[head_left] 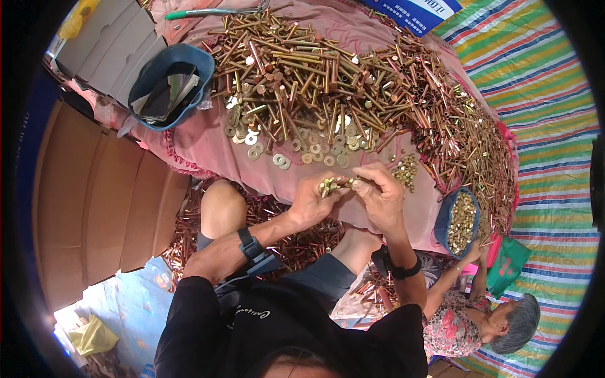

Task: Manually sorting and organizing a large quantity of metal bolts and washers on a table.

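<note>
In front of my lap, over the near edge of the pink cloth, my left hand is closed round a few brassy bolts, their ends poking out past the fingers. My right hand meets it from the right, thumb and forefinger pinched at the tip of a bolt; what lies in that pinch is too small to make out. Flat washers are scattered just beyond my hands. A small heap of nuts lies beyond and to the right of my right hand.
A large pile of long bolts covers the pink cloth. At right stands a blue tub of nuts, with a co-worker's hand beside it. Another blue tub holds a dark flat object. Cardboard boxes line the left.
</note>
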`<state>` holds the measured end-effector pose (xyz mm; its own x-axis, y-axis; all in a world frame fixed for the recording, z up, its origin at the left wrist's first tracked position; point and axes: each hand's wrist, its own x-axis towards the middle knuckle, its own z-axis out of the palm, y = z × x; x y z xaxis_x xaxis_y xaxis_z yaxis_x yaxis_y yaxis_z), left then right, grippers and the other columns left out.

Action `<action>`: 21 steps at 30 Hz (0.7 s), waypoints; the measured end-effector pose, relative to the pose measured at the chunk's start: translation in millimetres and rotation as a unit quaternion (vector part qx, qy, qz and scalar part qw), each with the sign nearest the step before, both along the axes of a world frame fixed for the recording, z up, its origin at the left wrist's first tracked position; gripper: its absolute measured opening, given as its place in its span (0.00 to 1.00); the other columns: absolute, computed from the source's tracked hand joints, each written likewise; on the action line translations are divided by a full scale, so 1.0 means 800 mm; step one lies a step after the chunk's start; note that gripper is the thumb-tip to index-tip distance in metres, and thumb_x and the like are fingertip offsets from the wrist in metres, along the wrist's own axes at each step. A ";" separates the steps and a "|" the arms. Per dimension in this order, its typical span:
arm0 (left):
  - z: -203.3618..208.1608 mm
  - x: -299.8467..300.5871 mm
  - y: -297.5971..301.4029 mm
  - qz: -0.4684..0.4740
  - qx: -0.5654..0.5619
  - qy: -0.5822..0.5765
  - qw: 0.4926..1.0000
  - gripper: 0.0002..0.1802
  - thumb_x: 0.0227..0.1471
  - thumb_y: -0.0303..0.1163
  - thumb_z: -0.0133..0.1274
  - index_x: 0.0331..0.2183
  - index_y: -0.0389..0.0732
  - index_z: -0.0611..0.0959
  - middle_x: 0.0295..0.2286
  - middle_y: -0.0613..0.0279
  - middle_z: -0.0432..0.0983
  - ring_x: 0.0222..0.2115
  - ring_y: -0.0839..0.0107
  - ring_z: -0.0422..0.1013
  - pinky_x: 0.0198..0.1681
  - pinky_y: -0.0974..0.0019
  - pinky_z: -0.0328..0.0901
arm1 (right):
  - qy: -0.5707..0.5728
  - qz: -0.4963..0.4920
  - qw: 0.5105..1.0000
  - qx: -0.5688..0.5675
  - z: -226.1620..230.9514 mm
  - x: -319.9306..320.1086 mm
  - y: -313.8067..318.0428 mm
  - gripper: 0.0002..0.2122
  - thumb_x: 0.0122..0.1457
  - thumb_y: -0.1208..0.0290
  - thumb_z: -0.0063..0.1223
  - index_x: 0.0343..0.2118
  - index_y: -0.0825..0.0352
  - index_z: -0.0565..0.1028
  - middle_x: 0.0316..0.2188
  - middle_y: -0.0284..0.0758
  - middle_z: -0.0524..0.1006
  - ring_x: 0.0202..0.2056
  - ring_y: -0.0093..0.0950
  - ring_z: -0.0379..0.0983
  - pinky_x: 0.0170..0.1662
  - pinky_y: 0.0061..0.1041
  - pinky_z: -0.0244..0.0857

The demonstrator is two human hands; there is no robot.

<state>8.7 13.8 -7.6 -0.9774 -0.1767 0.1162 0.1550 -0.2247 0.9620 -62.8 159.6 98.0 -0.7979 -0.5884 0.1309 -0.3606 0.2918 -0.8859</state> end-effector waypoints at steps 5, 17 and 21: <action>-0.007 -0.006 0.005 0.013 -0.008 0.021 1.000 0.07 0.58 0.21 0.55 0.40 0.36 0.82 0.24 0.60 0.76 0.23 0.75 0.71 0.28 0.65 0.67 | 0.132 -0.036 0.990 0.035 -0.009 0.002 0.004 0.10 0.59 0.80 0.61 0.44 0.72 0.81 0.37 0.40 0.79 0.38 0.30 0.77 0.43 0.26 0.71; -0.002 -0.004 -0.004 -0.069 -0.019 -0.052 0.996 0.12 0.61 0.17 0.53 0.46 0.32 0.81 0.35 0.66 0.80 0.36 0.81 0.73 0.40 0.74 0.69 | 0.012 -0.060 0.991 -0.118 -0.022 0.008 0.006 0.09 0.61 0.82 0.59 0.44 0.73 0.80 0.41 0.40 0.81 0.45 0.29 0.78 0.50 0.25 0.71; 0.006 -0.002 -0.005 -0.074 0.006 -0.055 0.996 0.10 0.62 0.18 0.54 0.46 0.32 0.81 0.34 0.67 0.80 0.36 0.82 0.73 0.41 0.74 0.70 | 0.099 -0.044 0.993 -0.041 -0.020 0.006 0.009 0.09 0.61 0.81 0.60 0.44 0.73 0.80 0.41 0.41 0.80 0.43 0.31 0.79 0.47 0.27 0.72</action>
